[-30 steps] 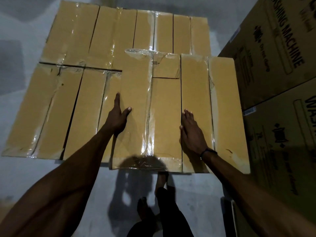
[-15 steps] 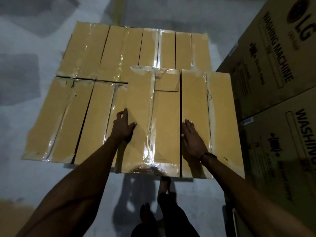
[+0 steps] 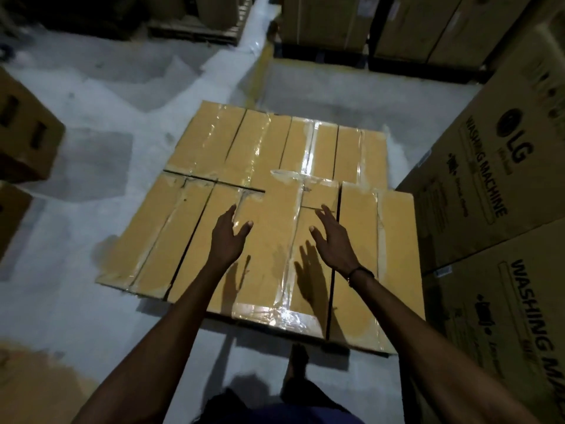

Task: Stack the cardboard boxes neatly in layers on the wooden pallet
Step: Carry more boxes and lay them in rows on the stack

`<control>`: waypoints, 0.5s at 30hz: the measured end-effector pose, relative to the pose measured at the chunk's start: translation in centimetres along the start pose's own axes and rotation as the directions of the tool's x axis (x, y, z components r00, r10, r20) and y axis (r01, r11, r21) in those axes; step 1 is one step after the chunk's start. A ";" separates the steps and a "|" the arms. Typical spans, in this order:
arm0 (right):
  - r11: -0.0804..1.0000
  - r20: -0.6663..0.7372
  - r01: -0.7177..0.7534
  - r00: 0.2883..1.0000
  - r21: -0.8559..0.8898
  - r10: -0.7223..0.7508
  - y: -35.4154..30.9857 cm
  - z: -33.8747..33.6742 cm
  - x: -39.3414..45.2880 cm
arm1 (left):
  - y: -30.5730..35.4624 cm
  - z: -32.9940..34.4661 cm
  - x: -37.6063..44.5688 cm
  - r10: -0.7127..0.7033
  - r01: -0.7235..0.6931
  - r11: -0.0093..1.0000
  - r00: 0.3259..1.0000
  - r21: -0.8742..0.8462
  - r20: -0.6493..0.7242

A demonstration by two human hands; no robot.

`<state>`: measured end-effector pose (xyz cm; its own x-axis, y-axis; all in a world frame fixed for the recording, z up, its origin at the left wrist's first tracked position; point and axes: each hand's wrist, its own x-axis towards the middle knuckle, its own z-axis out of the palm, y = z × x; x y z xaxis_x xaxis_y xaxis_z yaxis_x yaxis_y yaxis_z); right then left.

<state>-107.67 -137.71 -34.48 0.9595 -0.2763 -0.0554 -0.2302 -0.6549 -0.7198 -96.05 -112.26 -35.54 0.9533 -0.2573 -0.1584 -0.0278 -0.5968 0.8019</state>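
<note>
Several flat, taped cardboard boxes (image 3: 195, 237) lie side by side in a low stack on the floor in front of me. The pallet under them is hidden. One box (image 3: 275, 261) sits on top near the front, with a second one (image 3: 376, 255) beside it on the right. My left hand (image 3: 227, 237) hovers above the top box's left part, fingers spread and holding nothing. My right hand (image 3: 333, 240), a dark band on its wrist, hovers over the right part of that box, also with fingers spread. Both hands cast shadows on the cardboard.
Tall washing machine cartons (image 3: 489, 191) stand close on the right. More brown boxes (image 3: 24, 139) sit at the left edge, and pallets with large cartons (image 3: 330, 22) line the back. Grey concrete floor (image 3: 91, 316) surrounds the stack. My feet (image 3: 298, 362) are just before it.
Both hands have lifted off the sides of the top box and now hover above it with fingers spread. My view has risen and pulled back, showing more of the room.
</note>
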 end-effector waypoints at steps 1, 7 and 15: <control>1.000 -0.015 0.004 1.000 0.021 -0.003 -1.5 0.1 0.4 | 0.2 -1.1 -0.2 -0.013 0.012 0.999 1.000 -0.031 -0.024; 0.986 -0.068 0.102 0.993 0.130 -0.093 -11.1 4.2 1.9 | -0.6 -11.0 -1.6 -0.002 -0.023 0.988 0.986 -0.154 -0.164; 0.960 -0.048 0.194 0.981 0.201 -0.188 -25.3 15.0 3.7 | -7.5 -27.3 -3.0 -0.033 -0.057 0.957 0.953 -0.284 -0.300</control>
<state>-95.87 -111.55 -26.84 0.9768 -0.1813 0.1143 -0.0020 -0.5410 -0.8410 -90.49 -86.31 -25.35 1.0000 0.0026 -0.0041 0.0048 -0.3411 0.9400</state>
